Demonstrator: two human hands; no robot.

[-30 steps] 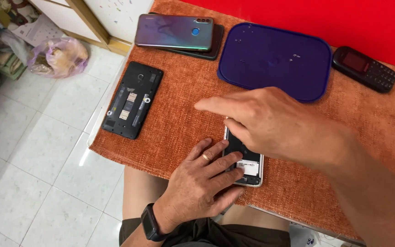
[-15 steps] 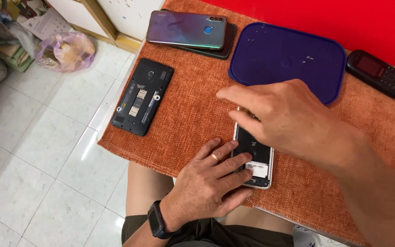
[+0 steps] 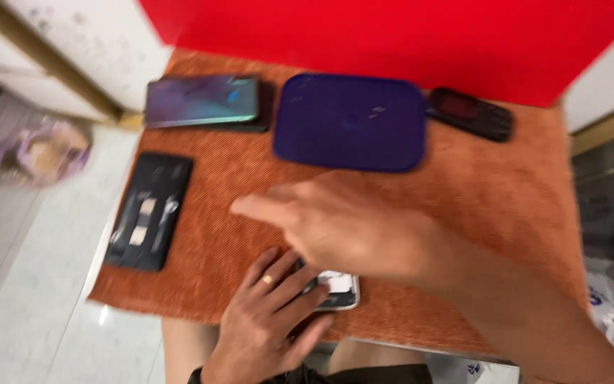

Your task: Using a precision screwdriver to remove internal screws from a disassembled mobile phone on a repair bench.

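The left hand (image 3: 268,327) presses flat on an opened phone (image 3: 335,290) at the near edge of the orange surface (image 3: 506,213); the right hand (image 3: 349,227) hovers above, open and empty. The phone's insides lie exposed, and a removed back panel (image 3: 147,211) sits well apart.

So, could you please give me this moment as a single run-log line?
left hand: steadying opened phone | right hand: above it, forefinger pointing left | orange mat: blue lid, black back cover, keypad phone
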